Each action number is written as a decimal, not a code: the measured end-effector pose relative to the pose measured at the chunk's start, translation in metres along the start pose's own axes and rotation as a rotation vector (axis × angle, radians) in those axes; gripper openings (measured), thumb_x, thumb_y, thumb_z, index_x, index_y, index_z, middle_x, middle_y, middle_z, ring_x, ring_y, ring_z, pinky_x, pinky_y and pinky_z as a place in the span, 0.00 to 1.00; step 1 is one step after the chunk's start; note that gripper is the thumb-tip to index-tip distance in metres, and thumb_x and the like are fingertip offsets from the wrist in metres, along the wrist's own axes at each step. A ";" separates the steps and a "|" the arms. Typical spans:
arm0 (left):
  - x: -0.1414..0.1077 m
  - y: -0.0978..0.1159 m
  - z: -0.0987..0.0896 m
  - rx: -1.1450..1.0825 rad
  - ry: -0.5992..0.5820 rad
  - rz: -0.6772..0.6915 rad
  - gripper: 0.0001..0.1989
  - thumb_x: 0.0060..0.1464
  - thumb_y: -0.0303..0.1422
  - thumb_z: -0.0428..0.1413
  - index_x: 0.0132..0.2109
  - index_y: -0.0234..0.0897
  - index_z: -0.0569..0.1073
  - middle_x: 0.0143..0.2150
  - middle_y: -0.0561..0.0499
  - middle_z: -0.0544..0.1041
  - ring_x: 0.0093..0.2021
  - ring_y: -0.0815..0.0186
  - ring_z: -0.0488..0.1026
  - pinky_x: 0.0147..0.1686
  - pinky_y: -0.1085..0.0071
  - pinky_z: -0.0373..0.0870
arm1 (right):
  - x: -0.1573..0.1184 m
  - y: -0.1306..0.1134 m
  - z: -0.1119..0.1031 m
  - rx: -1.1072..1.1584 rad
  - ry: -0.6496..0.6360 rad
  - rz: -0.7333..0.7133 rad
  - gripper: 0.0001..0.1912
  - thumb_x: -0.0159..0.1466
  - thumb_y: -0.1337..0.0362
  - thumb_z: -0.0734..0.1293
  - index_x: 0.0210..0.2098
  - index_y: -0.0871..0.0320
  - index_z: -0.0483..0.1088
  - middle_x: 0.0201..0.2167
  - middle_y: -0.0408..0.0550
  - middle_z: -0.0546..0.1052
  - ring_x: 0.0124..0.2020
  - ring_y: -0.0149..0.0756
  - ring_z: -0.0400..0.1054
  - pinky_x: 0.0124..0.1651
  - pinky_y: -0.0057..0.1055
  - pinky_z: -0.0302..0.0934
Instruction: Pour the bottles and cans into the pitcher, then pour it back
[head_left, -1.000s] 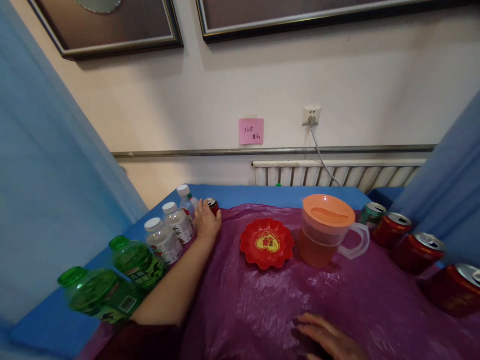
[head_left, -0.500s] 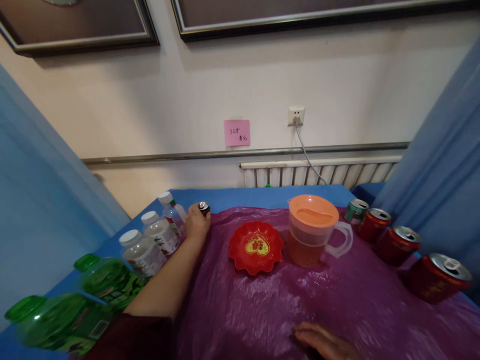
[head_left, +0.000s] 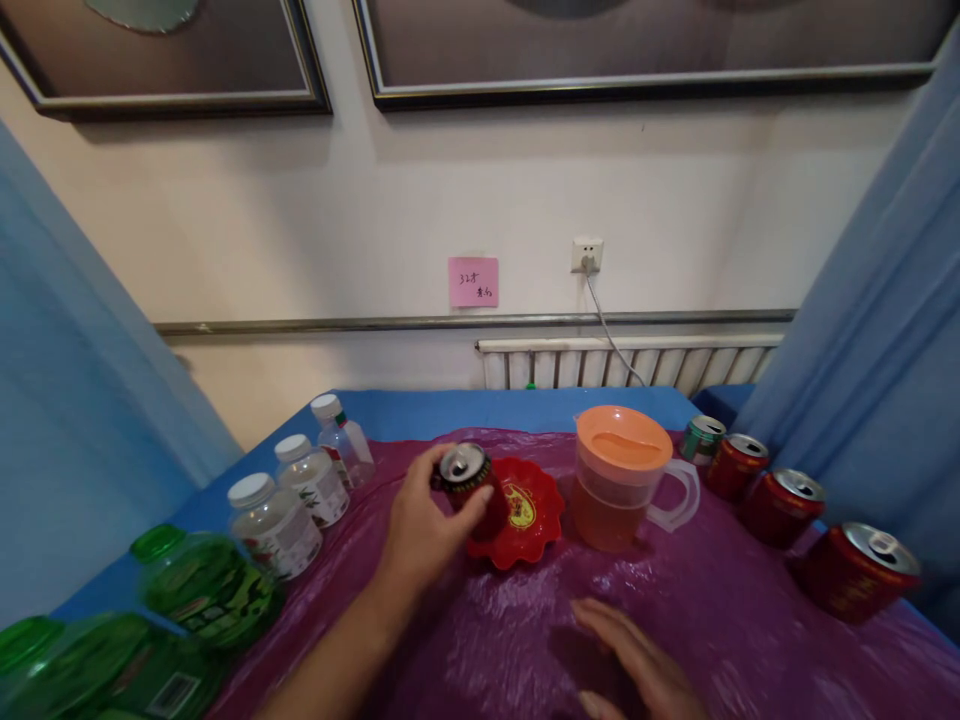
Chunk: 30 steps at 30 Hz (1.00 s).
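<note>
A dark red drink can (head_left: 478, 492) with an opened silver top is wrapped by the thumb and fingers of my left hand (head_left: 431, 520). It is over the left part of a red scalloped plate (head_left: 531, 540), hiding some of the yellow heart print; whether it touches the plate I cannot tell. My right hand (head_left: 634, 665) is low over the purple plastic sheet, fingers stretched out and holding nothing. Just right of the plate stands a clear pitcher (head_left: 611, 505) with an orange lid and amber liquid inside.
Green bottles (head_left: 214, 590) and white-capped clear bottles (head_left: 277, 525) line the left side. Along the right stand red cans (head_left: 859, 575) and a green can (head_left: 703, 438). Blue curtains (head_left: 877, 300) hang at both sides; a radiator (head_left: 615, 362) is behind the table.
My left hand has brought the can from the far left of the table rightward and nearer, to the plate. My right hand has come further into view. The camera has tilted up slightly.
</note>
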<state>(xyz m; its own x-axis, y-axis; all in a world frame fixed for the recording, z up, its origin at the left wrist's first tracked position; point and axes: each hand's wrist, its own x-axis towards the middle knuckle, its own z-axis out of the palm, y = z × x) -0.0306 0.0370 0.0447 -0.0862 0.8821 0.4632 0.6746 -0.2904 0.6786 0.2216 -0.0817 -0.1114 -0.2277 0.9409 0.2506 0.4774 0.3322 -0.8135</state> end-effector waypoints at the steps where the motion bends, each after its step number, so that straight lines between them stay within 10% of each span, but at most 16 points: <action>1: -0.012 0.011 0.003 -0.058 -0.082 -0.010 0.26 0.47 0.42 0.65 0.53 0.42 0.70 0.50 0.46 0.79 0.48 0.54 0.78 0.52 0.56 0.74 | 0.009 -0.009 0.001 0.001 0.024 -0.011 0.32 0.61 0.61 0.72 0.65 0.50 0.67 0.65 0.55 0.70 0.66 0.53 0.63 0.65 0.47 0.63; 6: -0.047 0.042 0.018 -0.188 -0.230 -0.020 0.28 0.41 0.40 0.69 0.50 0.47 0.72 0.48 0.46 0.79 0.49 0.50 0.77 0.53 0.51 0.73 | 0.053 -0.055 0.010 0.125 0.172 0.028 0.46 0.59 0.62 0.74 0.70 0.56 0.50 0.69 0.61 0.62 0.68 0.52 0.60 0.67 0.51 0.58; 11: -0.053 0.039 0.022 -0.285 -0.261 -0.004 0.40 0.36 0.43 0.72 0.58 0.47 0.71 0.58 0.42 0.75 0.59 0.43 0.71 0.62 0.44 0.65 | 0.072 -0.068 0.014 0.331 0.251 0.081 0.36 0.60 0.62 0.72 0.63 0.56 0.53 0.60 0.59 0.71 0.59 0.48 0.70 0.60 0.44 0.65; 19: -0.049 0.015 0.016 -0.765 -0.714 -0.150 0.41 0.46 0.42 0.70 0.66 0.41 0.67 0.68 0.40 0.69 0.67 0.48 0.66 0.69 0.50 0.59 | 0.073 -0.079 -0.008 0.776 0.033 -0.003 0.37 0.59 0.47 0.75 0.60 0.51 0.57 0.57 0.55 0.74 0.59 0.49 0.69 0.62 0.47 0.62; 25: -0.039 0.008 0.028 -0.746 -0.578 -0.195 0.37 0.43 0.38 0.69 0.61 0.37 0.69 0.62 0.37 0.74 0.60 0.48 0.73 0.61 0.51 0.69 | 0.055 -0.065 -0.005 0.676 0.061 0.062 0.32 0.64 0.47 0.71 0.62 0.51 0.61 0.57 0.56 0.74 0.55 0.48 0.72 0.57 0.47 0.65; 30: -0.010 0.015 0.029 -0.660 -0.322 -0.216 0.34 0.40 0.38 0.69 0.55 0.34 0.71 0.56 0.38 0.78 0.55 0.50 0.76 0.60 0.49 0.69 | 0.037 -0.040 -0.041 0.343 0.567 0.140 0.19 0.68 0.52 0.68 0.55 0.52 0.69 0.51 0.52 0.75 0.51 0.43 0.71 0.52 0.39 0.66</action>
<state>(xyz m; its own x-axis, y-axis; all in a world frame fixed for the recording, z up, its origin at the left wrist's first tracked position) 0.0017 0.0347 0.0335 0.1199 0.9797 0.1609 0.0808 -0.1711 0.9819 0.2292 -0.0576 -0.0480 0.3417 0.8935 0.2914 0.1522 0.2533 -0.9553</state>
